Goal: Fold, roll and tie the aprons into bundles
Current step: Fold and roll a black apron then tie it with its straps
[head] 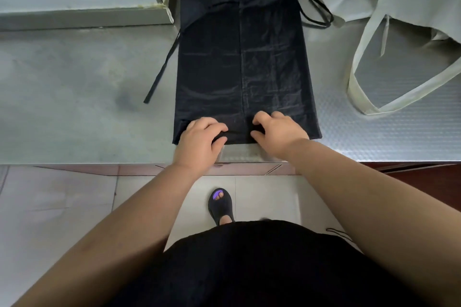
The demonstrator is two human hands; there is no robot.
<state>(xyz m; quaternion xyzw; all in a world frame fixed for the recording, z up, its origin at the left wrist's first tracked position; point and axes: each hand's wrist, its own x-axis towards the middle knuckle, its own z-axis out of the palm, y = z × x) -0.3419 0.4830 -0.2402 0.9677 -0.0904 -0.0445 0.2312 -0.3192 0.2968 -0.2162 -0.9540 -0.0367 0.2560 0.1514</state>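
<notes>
If left hand (199, 137) and right hand (277, 129) turn the hem unevenly, roll likely to skew and folded layers to slip apart; loose strap (162, 65), out beyond the left hand, may get wound inside, leaving less to tie with. Apron (239, 62): long dark strip flat on table (74, 82), near hem under both hands, rest stretching away from them. Hands: set apart, fingers curled, each pinching the hem.

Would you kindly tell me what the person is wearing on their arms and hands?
The left forearm and right forearm are bare to the frame's edge, no sleeves in view. The left hand and right hand wear no gloves, and no watch, bracelet or ring shows on the visible sides.
</notes>
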